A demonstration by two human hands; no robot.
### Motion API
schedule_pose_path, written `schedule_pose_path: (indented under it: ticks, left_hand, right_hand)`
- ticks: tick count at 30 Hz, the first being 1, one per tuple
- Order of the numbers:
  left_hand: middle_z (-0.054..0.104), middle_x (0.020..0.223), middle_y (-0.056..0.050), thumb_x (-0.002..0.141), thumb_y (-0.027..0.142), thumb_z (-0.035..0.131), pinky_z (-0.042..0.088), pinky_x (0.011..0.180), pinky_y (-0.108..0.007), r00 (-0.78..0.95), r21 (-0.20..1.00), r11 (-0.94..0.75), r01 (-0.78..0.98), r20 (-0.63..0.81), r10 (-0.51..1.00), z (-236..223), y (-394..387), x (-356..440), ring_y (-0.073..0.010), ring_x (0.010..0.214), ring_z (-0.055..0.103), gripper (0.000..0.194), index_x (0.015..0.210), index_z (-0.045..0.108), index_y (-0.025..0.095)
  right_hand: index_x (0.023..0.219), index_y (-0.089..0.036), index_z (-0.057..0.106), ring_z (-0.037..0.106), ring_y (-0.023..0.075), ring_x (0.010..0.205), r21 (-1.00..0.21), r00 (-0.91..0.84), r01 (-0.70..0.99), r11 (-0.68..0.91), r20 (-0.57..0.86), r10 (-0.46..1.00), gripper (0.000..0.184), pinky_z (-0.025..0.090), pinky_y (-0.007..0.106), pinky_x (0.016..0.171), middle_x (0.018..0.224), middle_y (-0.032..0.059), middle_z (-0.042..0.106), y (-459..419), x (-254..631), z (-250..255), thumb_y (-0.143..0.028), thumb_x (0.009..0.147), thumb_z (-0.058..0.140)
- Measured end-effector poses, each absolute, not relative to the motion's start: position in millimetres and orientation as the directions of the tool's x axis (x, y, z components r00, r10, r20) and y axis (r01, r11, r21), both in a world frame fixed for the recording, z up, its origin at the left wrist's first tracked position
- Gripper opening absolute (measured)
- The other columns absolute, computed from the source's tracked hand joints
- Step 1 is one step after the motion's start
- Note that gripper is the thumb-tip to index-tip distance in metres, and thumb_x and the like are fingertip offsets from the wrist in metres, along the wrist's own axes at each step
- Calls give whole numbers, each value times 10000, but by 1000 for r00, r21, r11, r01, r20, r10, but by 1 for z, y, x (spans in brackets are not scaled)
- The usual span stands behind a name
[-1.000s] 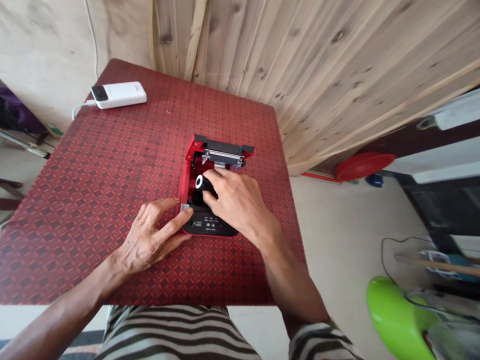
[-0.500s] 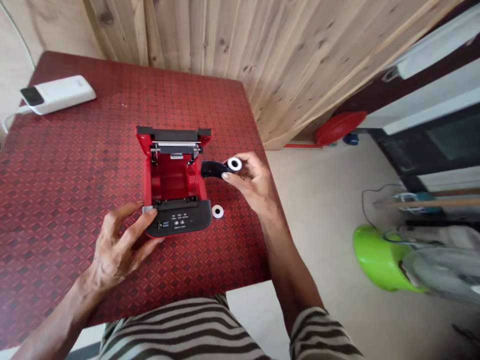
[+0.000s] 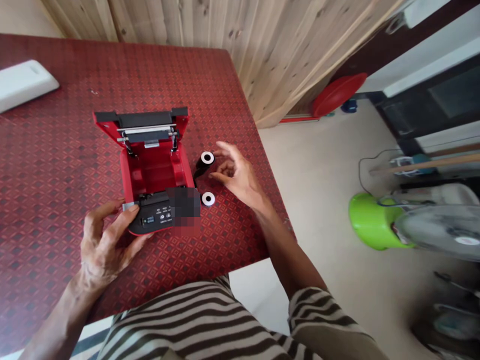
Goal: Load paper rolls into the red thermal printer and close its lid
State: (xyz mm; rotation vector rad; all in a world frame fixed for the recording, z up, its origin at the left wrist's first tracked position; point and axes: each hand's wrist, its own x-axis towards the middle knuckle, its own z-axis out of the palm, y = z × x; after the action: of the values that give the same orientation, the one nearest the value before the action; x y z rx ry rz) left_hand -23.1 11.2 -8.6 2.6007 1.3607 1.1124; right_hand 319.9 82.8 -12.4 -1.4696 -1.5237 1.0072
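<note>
Curled fingers (image 3: 108,212) of the left hand (image 3: 105,245) press on the lower left corner of a small receipt printer (image 3: 153,172), beside a silver tab (image 3: 128,206). The right hand (image 3: 236,175) hangs open with its fingers spread, holding nothing, just beside a black roll with a white core (image 3: 204,162). Below that roll, a white ring (image 3: 208,199) lies flat, near the printer's right side.

The printer sits left of centre on a red patterned table (image 3: 56,150), its lid tipped back towards the top of the frame and its red inside showing. A pixelated blur (image 3: 183,210) hides part of its black front. A white power bank (image 3: 24,85) lies at the upper left, a red disc (image 3: 337,95) sits on the floor at the upper right, and a green tub (image 3: 371,222) stands at the right.
</note>
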Motion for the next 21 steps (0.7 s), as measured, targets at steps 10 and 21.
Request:
schedule_pose_path:
  ticks: [10, 21]
  left_hand:
    - [615, 1342, -84, 860, 322, 854, 649, 871, -395, 377, 328, -630, 704, 580, 722, -6, 12, -23, -243, 1125, 664, 854, 1590, 415, 385]
    - [614, 1415, -29, 903, 335, 805, 624, 969, -412, 304, 438, -584, 684, 557, 773, -4, 5, -22, -257, 1173, 674, 740, 1561, 472, 396]
  right_hand:
    - [1152, -230, 725, 697, 190, 943, -850, -164, 520, 84, -3, 986, 323, 549, 348, 835, 1084, 41, 764, 16, 297, 1, -307, 860, 839]
    - [1147, -271, 691, 732, 231, 999, -982, -230, 187, 32, -12, 973, 435, 609, 405, 890, 1085, 49, 750, 13, 310, 70, -574, 861, 816]
